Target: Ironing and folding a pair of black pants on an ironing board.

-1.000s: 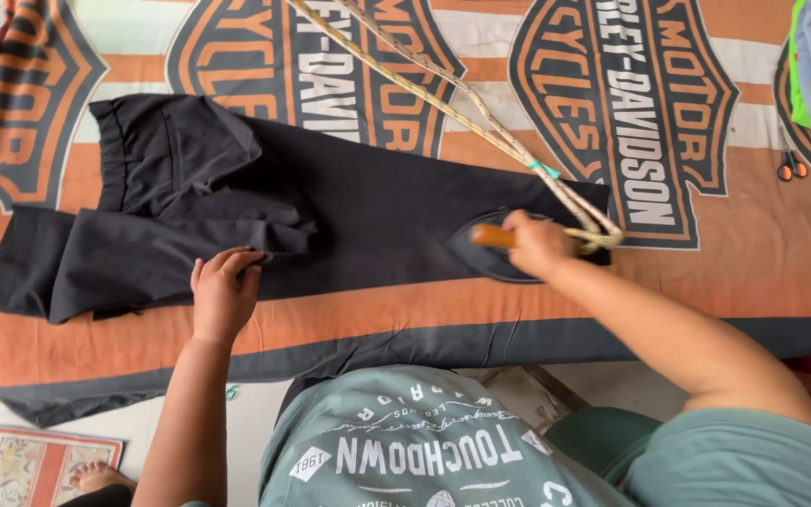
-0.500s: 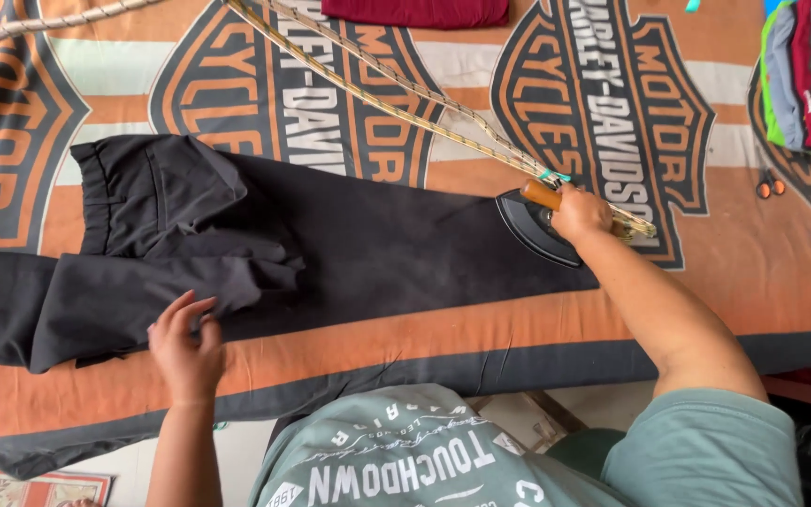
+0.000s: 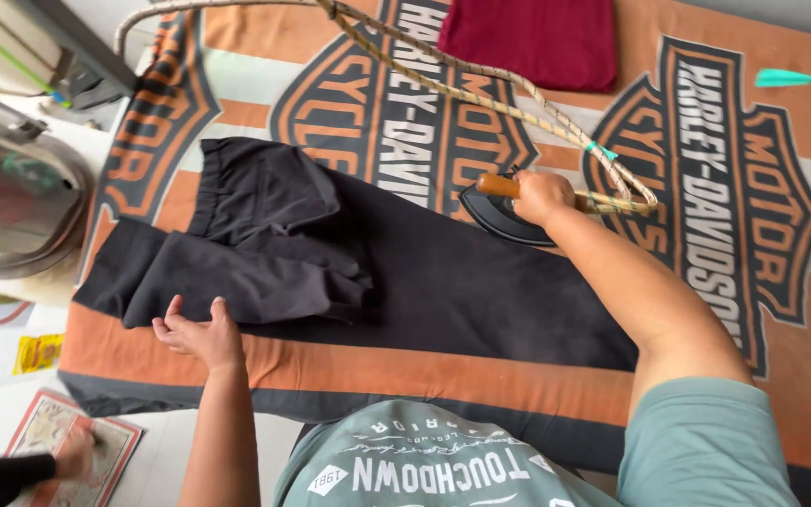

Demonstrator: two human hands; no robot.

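Observation:
Black trousers (image 3: 405, 282) lie spread across an orange, black and white blanket (image 3: 396, 371) that covers the table. My right hand (image 3: 539, 195) is closed around the wooden handle of a dark clothes iron (image 3: 499, 214), which rests on the upper edge of the trousers. A braided beige cord (image 3: 443, 84) runs from the iron up and to the left. My left hand (image 3: 197, 333) lies flat with fingers spread on the lower edge of the folded trouser part, near the blanket's orange stripe.
A folded maroon cloth (image 3: 529, 38) lies at the far edge of the blanket. A shiny metal vessel (image 3: 11, 202) stands at the left. Another person's hand (image 3: 72, 453) rests on a patterned mat at the bottom left. A teal strip (image 3: 800, 80) lies at the top right.
My right hand has slid the iron to the left along the trousers. My left hand has shifted down to the fabric's lower edge. The view has moved, which brings the maroon cloth in.

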